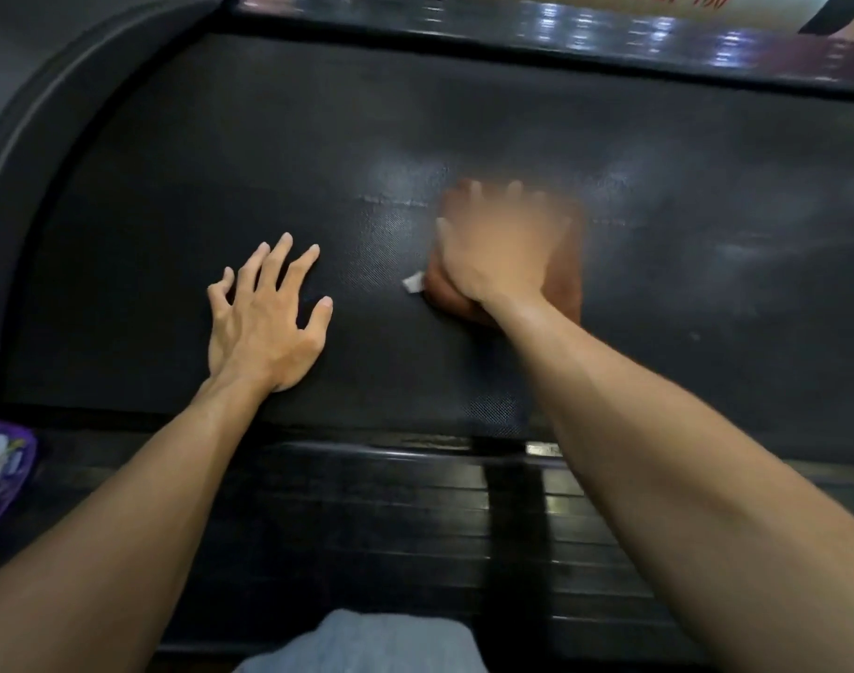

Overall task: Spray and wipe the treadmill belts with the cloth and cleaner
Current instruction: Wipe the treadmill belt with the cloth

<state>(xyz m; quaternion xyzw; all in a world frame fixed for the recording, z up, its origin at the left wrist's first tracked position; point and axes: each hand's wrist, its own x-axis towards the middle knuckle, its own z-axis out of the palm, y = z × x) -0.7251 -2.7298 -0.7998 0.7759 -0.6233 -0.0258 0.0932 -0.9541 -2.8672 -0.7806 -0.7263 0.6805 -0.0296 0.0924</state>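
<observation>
A black textured treadmill belt [172, 196] fills most of the view. My right hand [497, 245] presses flat on a brown-orange cloth [568, 289] in the middle of the belt; hand and cloth are blurred by motion. A small white tag [413, 282] sticks out at the cloth's left edge. My left hand [264, 318] rests palm down on the belt to the left of the cloth, fingers spread, holding nothing. A shiny damp patch [400, 177] shows on the belt just beyond the cloth. No cleaner bottle is in view.
A black ribbed side rail [366, 517] runs along the near edge of the belt, and another glossy rail [561, 36] along the far edge. A purple basket [4, 478] with white items sits at the left edge. My knee in light jeans [366, 643] is at the bottom.
</observation>
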